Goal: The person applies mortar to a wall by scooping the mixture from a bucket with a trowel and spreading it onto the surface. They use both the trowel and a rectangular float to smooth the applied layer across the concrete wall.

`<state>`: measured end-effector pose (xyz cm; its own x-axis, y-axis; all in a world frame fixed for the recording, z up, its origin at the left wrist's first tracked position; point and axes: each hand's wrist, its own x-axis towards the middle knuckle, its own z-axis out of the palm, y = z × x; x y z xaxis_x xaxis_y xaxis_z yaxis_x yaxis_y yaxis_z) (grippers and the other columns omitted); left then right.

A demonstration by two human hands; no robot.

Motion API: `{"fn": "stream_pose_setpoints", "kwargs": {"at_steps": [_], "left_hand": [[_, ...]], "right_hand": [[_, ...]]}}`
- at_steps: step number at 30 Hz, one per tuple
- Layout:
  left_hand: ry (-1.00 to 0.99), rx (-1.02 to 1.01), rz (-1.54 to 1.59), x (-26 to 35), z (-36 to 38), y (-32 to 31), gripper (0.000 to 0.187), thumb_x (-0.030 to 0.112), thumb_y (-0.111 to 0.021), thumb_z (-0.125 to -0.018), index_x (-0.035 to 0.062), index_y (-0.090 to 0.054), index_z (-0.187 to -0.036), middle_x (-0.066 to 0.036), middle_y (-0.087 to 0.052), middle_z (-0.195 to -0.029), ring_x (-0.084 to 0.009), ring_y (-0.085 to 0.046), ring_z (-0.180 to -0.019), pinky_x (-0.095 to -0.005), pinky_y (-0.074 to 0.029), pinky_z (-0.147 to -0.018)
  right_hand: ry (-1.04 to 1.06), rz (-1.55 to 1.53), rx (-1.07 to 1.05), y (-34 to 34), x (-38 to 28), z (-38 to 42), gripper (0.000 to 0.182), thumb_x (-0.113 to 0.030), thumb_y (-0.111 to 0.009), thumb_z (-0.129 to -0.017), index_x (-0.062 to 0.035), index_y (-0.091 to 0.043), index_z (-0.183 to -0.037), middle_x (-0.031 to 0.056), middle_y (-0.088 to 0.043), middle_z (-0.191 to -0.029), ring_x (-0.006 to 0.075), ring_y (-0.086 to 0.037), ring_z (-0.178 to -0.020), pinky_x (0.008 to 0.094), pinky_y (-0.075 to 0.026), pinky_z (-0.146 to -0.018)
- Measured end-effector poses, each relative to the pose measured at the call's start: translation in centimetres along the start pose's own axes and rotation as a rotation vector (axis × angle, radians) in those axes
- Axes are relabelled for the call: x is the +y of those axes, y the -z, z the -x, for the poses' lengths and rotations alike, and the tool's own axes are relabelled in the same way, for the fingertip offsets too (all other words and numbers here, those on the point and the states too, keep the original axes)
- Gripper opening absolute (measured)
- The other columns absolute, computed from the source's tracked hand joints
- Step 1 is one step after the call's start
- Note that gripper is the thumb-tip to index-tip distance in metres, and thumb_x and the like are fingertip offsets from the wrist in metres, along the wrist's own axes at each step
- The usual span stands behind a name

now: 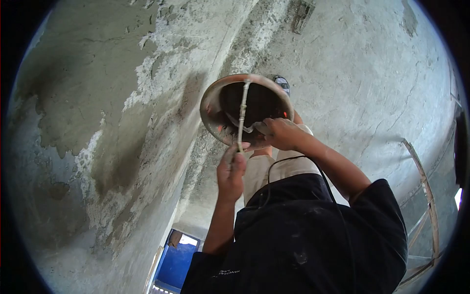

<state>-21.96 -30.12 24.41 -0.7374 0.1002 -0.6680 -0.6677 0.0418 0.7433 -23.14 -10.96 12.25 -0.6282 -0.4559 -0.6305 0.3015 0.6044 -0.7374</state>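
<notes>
A wide, round metal bowl [211, 125] with a broad, smooth, reddish-brown rim is held out in front of the person, above the legs, its open mouth facing the camera. The inside is dark, and whether this is a deep hollow or loose material cannot be told; small orange-red marks show on the inner wall, and some pale grey matter [248, 129] lies towards the near side. A pale, knobbly, rod-like handle [243, 108] crosses the mouth from the far rim to the near one.

The left hand [231, 171] is closed around the near end of the handle, with its fingertips at the rim. The right hand [281, 133] is at the bowl's right side, fingers curled over a greyish piece [263, 128] whose shape is hard to make out.

Around the bowl are light beige trousers [257, 174], a dark and grey shoe [282, 84], a thin black cable [320, 171] looping over the lap, and a black cotton-like shirt [303, 235] with pale smudges and small white lettering. To the left rises a rough grey plaster wall [117, 147], flaking and stained in patches. A blue door-like panel [176, 262] stands at the lower left, and a bent, brownish frame [430, 201] at the right.
</notes>
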Motion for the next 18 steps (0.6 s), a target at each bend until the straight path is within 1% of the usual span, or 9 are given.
{"fn": "stream_pose_setpoints", "kwargs": {"at_steps": [1, 2, 3, 5, 7, 11, 13, 14, 18], "left_hand": [[0.018, -0.021, -0.050, 0.1, 0.0, -0.6, 0.029, 0.022, -0.049, -0.102, 0.0016, -0.056, -0.122, 0.006, -0.044, -0.067, -0.0015, -0.037, -0.059, -0.0187, -0.031, -0.055], [-0.006, 0.007, -0.076, -0.1, -0.2, -1.2, 0.028, 0.019, -0.051, -0.101, 0.0008, -0.057, -0.121, 0.003, -0.050, -0.074, -0.0031, -0.044, -0.067, -0.0194, -0.038, -0.066], [-0.006, 0.012, -0.070, 0.1, -0.6, -1.8, 0.028, 0.019, -0.051, -0.101, 0.0008, -0.057, -0.121, 0.003, -0.050, -0.074, -0.0031, -0.044, -0.067, -0.0194, -0.038, -0.066], [-0.057, 0.019, -0.060, 1.1, -1.0, -3.0, 0.029, 0.022, -0.050, -0.102, 0.0010, -0.058, -0.120, 0.009, -0.039, -0.068, -0.0008, -0.031, -0.058, -0.0192, -0.025, -0.053], [-0.031, 0.021, -0.041, 1.1, -1.0, -3.5, 0.027, 0.022, -0.051, -0.101, 0.0022, -0.059, -0.118, 0.009, -0.040, -0.070, -0.0004, -0.032, -0.060, -0.0190, -0.026, -0.054], [-0.012, -0.026, -0.031, -0.1, -1.4, -5.5, 0.026, 0.021, -0.050, -0.102, 0.0027, -0.059, -0.119, 0.008, -0.043, -0.073, 0.0000, -0.036, -0.064, -0.0176, -0.029, -0.058], [-0.110, -0.055, -0.016, -1.8, -1.8, -6.6, 0.027, 0.020, -0.050, -0.102, 0.0022, -0.058, -0.120, 0.004, -0.051, -0.081, -0.0021, -0.044, -0.073, -0.0182, -0.038, -0.067], [-0.023, -0.119, -0.004, -1.0, -1.5, -6.9, 0.028, 0.019, -0.050, -0.102, 0.0002, -0.058, -0.121, -0.002, -0.059, -0.091, -0.0052, -0.051, -0.084, -0.0221, -0.043, -0.078], [-0.080, -0.197, -0.096, -0.3, -2.2, -8.2, 0.027, 0.016, -0.051, -0.101, -0.0027, -0.060, -0.119, -0.006, -0.065, -0.104, -0.0087, -0.057, -0.096, -0.0252, -0.044, -0.087]], "right_hand": [[0.019, 0.010, 0.025, -0.5, 0.3, 0.3, 0.043, -0.019, -0.061, -0.083, 0.0020, -0.053, -0.121, 0.0261, -0.061, -0.105, 0.0436, -0.058, -0.104, 0.0505, -0.045, -0.089], [0.021, 0.013, 0.019, -0.2, 0.1, 1.0, 0.043, -0.019, -0.061, -0.083, 0.0020, -0.053, -0.121, 0.0261, -0.061, -0.105, 0.0436, -0.058, -0.104, 0.0505, -0.045, -0.089], [-0.025, -0.049, 0.071, 0.5, -0.3, 1.9, 0.043, -0.019, -0.061, -0.083, 0.0022, -0.053, -0.120, 0.0264, -0.061, -0.105, 0.0439, -0.058, -0.104, 0.0503, -0.045, -0.089], [-0.063, -0.103, 0.115, 0.6, 0.1, 3.1, 0.042, -0.018, -0.060, -0.083, 0.0023, -0.054, -0.120, 0.0267, -0.062, -0.105, 0.0443, -0.058, -0.103, 0.0502, -0.045, -0.089], [-0.067, -0.076, 0.308, 0.0, 1.2, 3.7, 0.041, -0.017, -0.060, -0.083, 0.0034, -0.054, -0.118, 0.0288, -0.061, -0.106, 0.0434, -0.059, -0.101, 0.0501, -0.047, -0.086], [-0.096, 0.090, 0.134, 1.3, 1.6, 3.5, 0.037, -0.015, -0.061, -0.083, 0.0044, -0.055, -0.114, 0.0308, -0.060, -0.108, 0.0434, -0.060, -0.100, 0.0501, -0.048, -0.082], [-0.197, -0.036, -0.033, 0.9, 2.8, 3.2, 0.037, -0.021, -0.059, -0.085, 0.0047, -0.055, -0.111, 0.0296, -0.063, -0.099, 0.0458, -0.060, -0.099, 0.0525, -0.046, -0.085], [-0.096, -0.080, 0.034, -0.6, 4.5, 3.3, 0.035, -0.021, -0.059, -0.085, 0.0054, -0.056, -0.108, 0.0303, -0.064, -0.096, 0.0463, -0.061, -0.096, 0.0522, -0.047, -0.082], [-0.025, -0.271, 0.109, -1.0, 6.0, 4.0, 0.032, -0.020, -0.058, -0.087, 0.0050, -0.055, -0.107, 0.0324, -0.062, -0.093, 0.0484, -0.060, -0.091, 0.0513, -0.048, -0.076]]}}
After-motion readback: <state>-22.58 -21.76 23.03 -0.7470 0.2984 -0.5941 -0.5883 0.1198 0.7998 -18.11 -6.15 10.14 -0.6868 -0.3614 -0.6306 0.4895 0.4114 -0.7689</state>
